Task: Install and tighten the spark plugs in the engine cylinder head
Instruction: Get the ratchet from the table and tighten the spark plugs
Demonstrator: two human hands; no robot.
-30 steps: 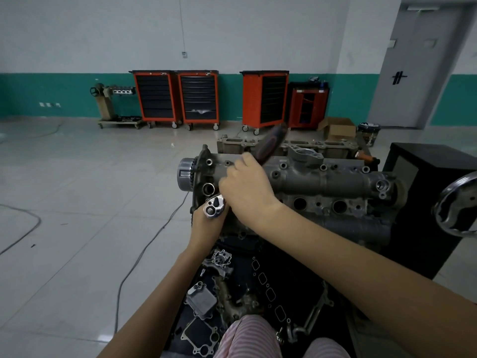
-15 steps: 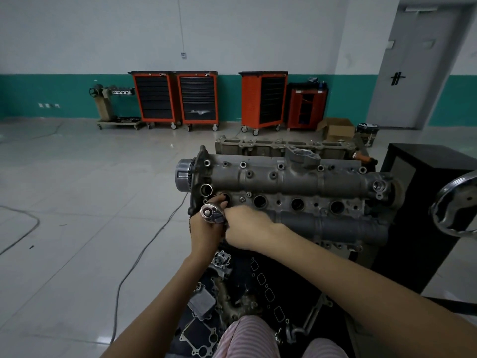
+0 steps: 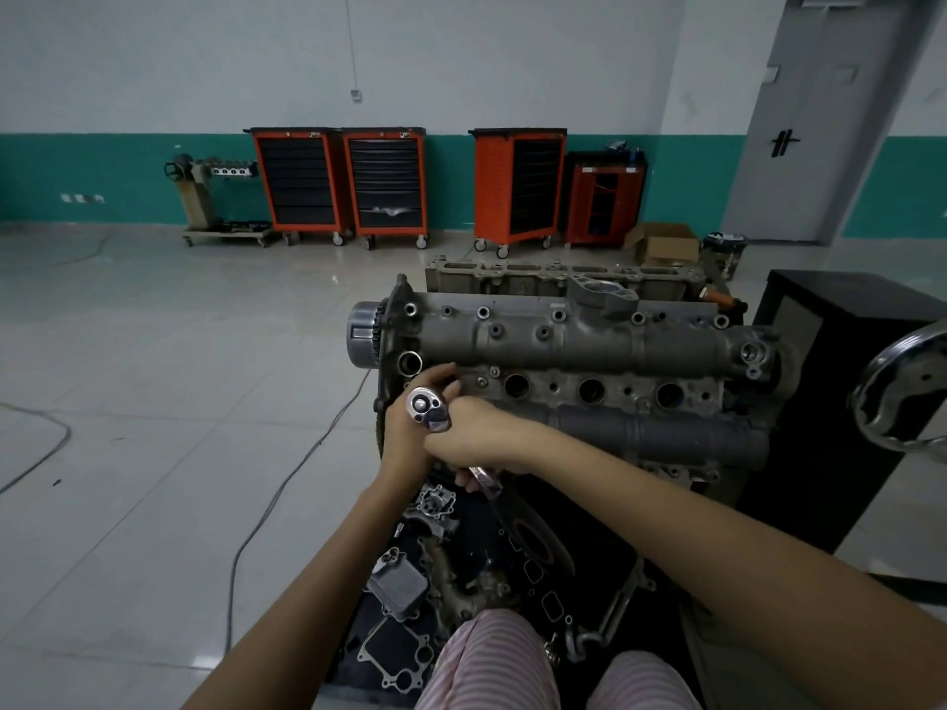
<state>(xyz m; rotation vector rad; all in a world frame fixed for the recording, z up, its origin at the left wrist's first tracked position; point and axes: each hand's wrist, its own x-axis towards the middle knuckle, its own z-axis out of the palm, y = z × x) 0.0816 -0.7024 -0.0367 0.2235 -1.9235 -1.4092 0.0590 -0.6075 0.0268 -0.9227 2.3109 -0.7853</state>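
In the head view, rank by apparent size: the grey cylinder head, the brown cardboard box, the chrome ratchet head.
1. Grey cylinder head, largest.
2. Brown cardboard box; farther away, so its true size is unsure.
3. Chrome ratchet head, smallest.

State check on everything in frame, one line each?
ratchet: over the leftmost plug well, gripped by both hands
left hand: steadies the ratchet head
right hand: grips the ratchet handle
three plug wells: open; contents cannot be seen
tool cabinets: drawers closed
cardboard box: flaps open
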